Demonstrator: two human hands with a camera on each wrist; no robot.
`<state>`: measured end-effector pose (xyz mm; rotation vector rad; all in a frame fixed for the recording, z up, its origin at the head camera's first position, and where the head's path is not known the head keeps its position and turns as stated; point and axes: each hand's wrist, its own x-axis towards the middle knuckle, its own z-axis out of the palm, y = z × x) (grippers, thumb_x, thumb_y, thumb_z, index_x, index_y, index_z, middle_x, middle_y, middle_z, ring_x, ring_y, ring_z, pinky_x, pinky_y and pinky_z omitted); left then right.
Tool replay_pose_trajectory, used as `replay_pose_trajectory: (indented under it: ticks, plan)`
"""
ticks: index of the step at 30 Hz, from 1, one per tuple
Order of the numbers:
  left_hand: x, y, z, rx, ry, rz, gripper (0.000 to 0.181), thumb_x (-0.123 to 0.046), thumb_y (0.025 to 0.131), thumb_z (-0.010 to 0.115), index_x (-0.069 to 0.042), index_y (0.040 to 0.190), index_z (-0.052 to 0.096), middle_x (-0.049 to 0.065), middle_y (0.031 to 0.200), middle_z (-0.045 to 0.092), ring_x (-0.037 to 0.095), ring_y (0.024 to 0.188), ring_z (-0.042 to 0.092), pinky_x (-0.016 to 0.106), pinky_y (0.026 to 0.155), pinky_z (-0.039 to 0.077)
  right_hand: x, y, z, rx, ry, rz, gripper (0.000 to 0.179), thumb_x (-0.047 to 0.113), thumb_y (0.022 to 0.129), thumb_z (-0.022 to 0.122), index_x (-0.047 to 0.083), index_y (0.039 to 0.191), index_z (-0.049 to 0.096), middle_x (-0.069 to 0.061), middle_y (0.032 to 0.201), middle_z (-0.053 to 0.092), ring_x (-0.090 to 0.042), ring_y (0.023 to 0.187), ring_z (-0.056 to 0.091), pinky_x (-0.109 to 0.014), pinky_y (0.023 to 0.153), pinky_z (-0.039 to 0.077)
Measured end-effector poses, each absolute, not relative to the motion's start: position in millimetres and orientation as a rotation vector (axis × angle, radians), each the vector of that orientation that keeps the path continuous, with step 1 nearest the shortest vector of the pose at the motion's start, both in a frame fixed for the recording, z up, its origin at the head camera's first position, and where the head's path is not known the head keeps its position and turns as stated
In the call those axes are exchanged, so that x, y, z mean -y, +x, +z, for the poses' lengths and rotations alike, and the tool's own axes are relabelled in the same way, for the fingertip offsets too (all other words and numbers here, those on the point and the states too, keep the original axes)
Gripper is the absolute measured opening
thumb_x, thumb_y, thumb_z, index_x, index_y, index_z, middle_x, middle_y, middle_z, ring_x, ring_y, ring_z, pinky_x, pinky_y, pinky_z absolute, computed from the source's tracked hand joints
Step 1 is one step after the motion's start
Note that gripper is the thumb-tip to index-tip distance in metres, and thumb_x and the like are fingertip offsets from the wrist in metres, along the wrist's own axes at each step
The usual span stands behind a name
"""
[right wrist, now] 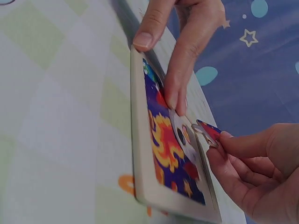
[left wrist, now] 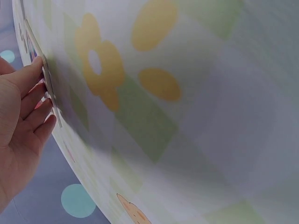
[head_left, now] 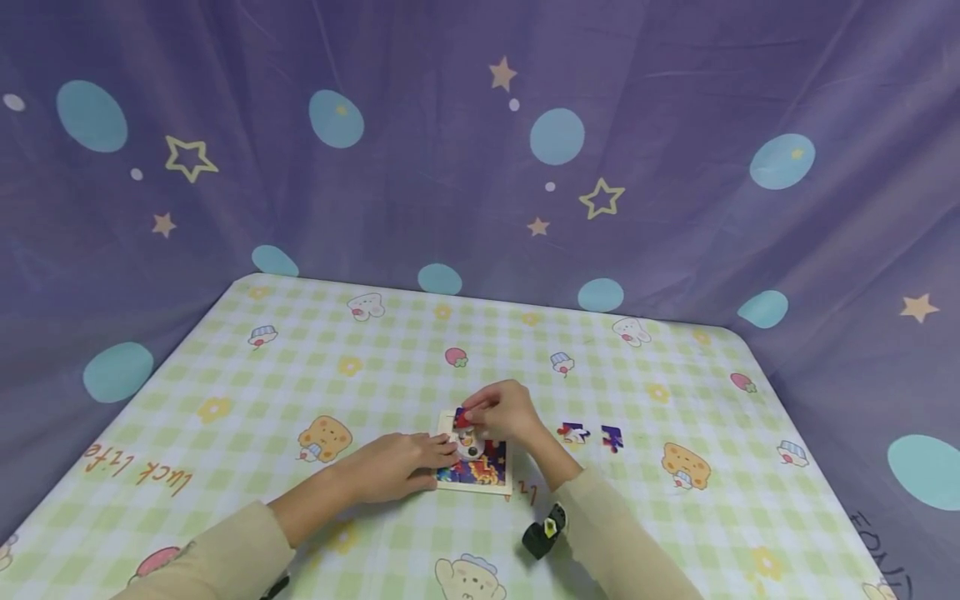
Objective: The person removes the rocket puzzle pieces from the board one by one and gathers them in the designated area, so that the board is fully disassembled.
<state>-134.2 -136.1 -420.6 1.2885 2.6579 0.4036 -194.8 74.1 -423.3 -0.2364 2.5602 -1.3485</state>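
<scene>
A small jigsaw puzzle in a pale tray point(head_left: 509, 475) lies on the table, showing a white character and orange flame shapes on dark purple. My left hand point(head_left: 397, 467) rests at its left side; in the right wrist view its thumb touches the tray's rim point(right wrist: 138, 154) and its extended fingers press on the picture. My right hand point(head_left: 508, 412) pinches a jigsaw piece point(right wrist: 209, 129) between thumb and fingers. That piece is tilted at the far edge of the tray, with red and purple on its face. In the left wrist view, my left hand point(left wrist: 23, 112) lies along the tray's edge.
Two loose jigsaw pieces lie right of the tray: one with white and red point(head_left: 573, 433), one mostly purple point(head_left: 612, 438). A green-and-white checked cloth point(head_left: 405, 367) with printed cartoons covers the table. Behind hangs a purple curtain point(head_left: 450, 167) with stars and blue ovals.
</scene>
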Motion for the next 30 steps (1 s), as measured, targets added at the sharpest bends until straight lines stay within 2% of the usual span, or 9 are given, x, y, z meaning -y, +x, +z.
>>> replay_pose_trajectory:
  ticks: [4,10,18,22,30]
  plan:
    - [135.8,-134.0,-419.9,-2.656,1.276,0.398,0.039,-0.026,0.094,0.060,-0.014,0.131,0.060,0.003,0.138,0.058,0.026,0.131,0.053,0.046,0.106,0.047,-83.0,-196.0,-423.7,-2.589,-0.238,-1.331,0.010,0.013,0.079,0.077,0.009,0.088,0.078,-0.007,0.079,0.076,-0.007,0.062,0.063,-0.019,0.058,0.050]
    - [135.6,-134.7,-420.6,-2.655,1.254,0.395,0.039,-0.027,0.094,0.059,-0.015,0.132,0.059,0.003,0.139,0.057,0.026,0.131,0.053,0.046,0.107,0.046,-98.5,-196.6,-425.4,-2.604,-0.181,-1.337,0.010,0.012,0.079,0.077,0.008,0.088,0.077,-0.007,0.079,0.075,-0.007,0.061,0.059,-0.018,0.054,0.047]
    - [136.3,-134.4,-421.0,-2.656,1.246,0.395,0.040,-0.027,0.094,0.059,-0.015,0.132,0.059,0.003,0.139,0.057,0.027,0.131,0.053,0.046,0.108,0.045,-121.8,-196.5,-426.4,-2.610,-0.104,-1.344,0.010,0.011,0.079,0.077,0.008,0.088,0.077,-0.007,0.079,0.075,-0.009,0.061,0.063,-0.021,0.057,0.052]
    - [135.5,-133.8,-420.8,-2.661,1.246,0.389,0.040,-0.027,0.094,0.060,-0.015,0.132,0.059,0.003,0.139,0.057,0.027,0.131,0.053,0.046,0.107,0.045,-132.7,-196.9,-424.3,-2.646,-0.080,-1.285,0.010,0.012,0.079,0.077,0.010,0.088,0.077,-0.005,0.079,0.075,-0.009,0.064,0.062,-0.020,0.059,0.049]
    - [127.2,-134.1,-415.4,-2.705,1.157,0.394,0.041,-0.025,0.087,0.069,-0.015,0.126,0.064,0.004,0.133,0.062,0.028,0.125,0.059,0.047,0.104,0.048,-147.0,-196.5,-423.7,-2.683,-0.089,-1.267,0.007,0.008,0.079,0.076,0.006,0.085,0.077,-0.007,0.076,0.075,-0.010,0.060,0.063,-0.021,0.054,0.046]
